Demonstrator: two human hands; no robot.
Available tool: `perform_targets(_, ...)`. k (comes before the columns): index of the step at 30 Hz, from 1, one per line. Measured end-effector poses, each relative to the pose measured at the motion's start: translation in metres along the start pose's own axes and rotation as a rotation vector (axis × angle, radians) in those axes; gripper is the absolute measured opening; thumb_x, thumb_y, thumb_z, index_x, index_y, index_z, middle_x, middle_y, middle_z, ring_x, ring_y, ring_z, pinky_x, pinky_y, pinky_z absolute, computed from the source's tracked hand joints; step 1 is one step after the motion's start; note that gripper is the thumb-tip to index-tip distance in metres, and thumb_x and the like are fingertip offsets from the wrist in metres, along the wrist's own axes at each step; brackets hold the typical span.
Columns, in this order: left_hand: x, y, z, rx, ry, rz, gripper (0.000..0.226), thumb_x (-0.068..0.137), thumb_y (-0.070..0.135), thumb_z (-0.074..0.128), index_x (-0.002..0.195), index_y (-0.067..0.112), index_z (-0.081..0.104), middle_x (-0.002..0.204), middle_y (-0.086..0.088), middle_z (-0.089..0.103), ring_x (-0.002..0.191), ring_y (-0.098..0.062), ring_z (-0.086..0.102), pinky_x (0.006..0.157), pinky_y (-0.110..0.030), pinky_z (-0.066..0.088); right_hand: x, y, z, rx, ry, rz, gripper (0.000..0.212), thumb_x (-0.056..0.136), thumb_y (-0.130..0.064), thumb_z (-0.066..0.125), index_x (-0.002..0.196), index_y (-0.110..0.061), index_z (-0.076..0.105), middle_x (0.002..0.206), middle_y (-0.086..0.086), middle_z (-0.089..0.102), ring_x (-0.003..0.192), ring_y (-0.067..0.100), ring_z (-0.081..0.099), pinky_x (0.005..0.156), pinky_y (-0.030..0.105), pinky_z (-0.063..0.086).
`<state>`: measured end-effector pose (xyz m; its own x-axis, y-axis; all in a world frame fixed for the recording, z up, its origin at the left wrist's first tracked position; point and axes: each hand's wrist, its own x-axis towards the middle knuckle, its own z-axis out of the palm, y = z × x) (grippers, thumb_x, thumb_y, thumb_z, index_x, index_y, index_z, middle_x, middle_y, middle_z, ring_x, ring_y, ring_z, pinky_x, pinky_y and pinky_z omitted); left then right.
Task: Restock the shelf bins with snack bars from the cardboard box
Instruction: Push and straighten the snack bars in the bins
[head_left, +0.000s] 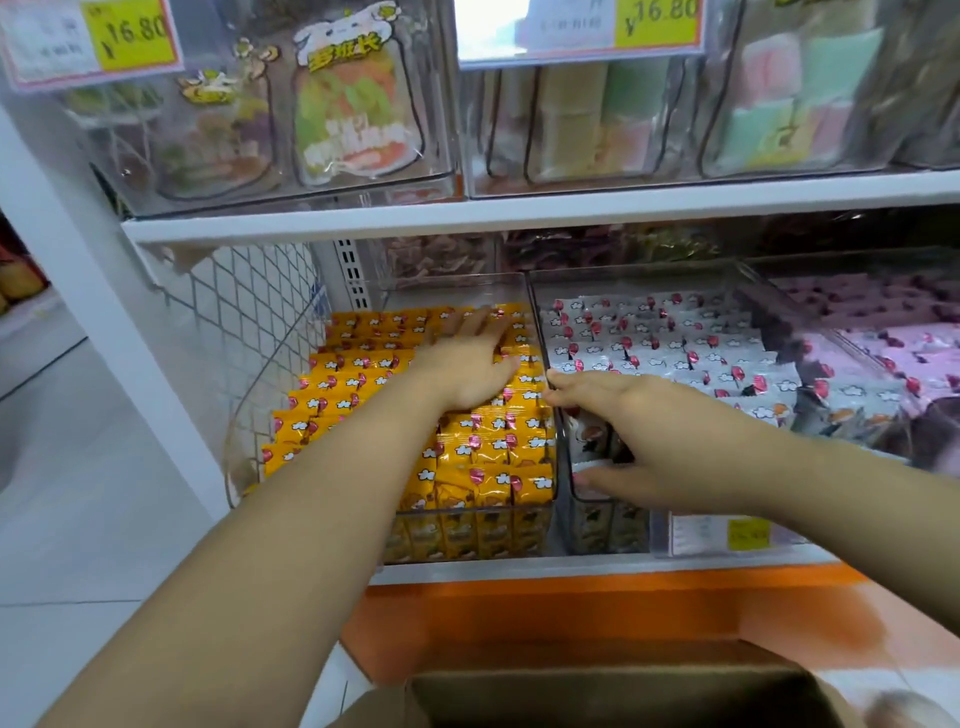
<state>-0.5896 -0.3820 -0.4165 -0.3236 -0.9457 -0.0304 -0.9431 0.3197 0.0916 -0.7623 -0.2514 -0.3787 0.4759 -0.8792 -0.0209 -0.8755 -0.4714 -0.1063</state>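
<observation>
left hand (467, 366) lies flat, fingers spread, on yellow bars (488, 447) in the left bin (457, 540). right hand (628, 431) — fingers straight — rests on the adjoining white bars (675, 351); box (597, 691) below both.

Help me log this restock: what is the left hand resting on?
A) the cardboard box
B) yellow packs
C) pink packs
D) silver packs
B: the left hand lies flat, fingers straight, on the yellow packs in the leftmost clear bin.
</observation>
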Motion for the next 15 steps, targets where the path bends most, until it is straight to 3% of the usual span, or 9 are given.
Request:
perform_targets(4, 0.016, 0.002, 0.006, -0.005, -0.107, -0.071, 0.058, 0.094, 0.064, 0.021, 0.148, 0.044, 0.014, 0.16, 0.006, 0.004, 0.147, -0.03, -0.002, 0.116, -0.056, 0.003, 0.003, 0.003, -0.003, 0.026, 0.008, 0.001, 0.07, 0.086, -0.042, 0.062, 0.145, -0.039, 0.025, 0.152, -0.022, 0.024, 0.133, 0.003, 0.034, 0.108, 0.027, 0.035)
perform_targets(10, -0.004, 0.006, 0.006, 0.052, -0.05, -0.043, 0.054, 0.095, 0.062, 0.02, 0.146, 0.044, 0.021, 0.159, 0.0, 0.016, 0.144, -0.034, 0.013, 0.114, -0.054, 0.012, 0.001, 0.006, -0.001, -0.003, -0.014, -0.003, 0.072, 0.087, -0.039, 0.061, 0.145, -0.043, 0.02, 0.153, -0.026, 0.016, 0.135, 0.003, 0.031, 0.107, 0.029, 0.038)
perform_targets(15, 0.002, 0.0, 0.003, 0.042, -0.054, -0.047, 0.055, 0.098, 0.057, 0.015, 0.15, 0.04, 0.009, 0.161, 0.005, -0.001, 0.147, -0.027, -0.004, 0.116, -0.056, -0.001, 0.001, 0.004, -0.002, 0.006, -0.013, -0.004, 0.073, 0.087, -0.039, 0.062, 0.146, -0.042, 0.019, 0.153, -0.026, 0.014, 0.137, 0.003, 0.028, 0.108, 0.031, 0.037)
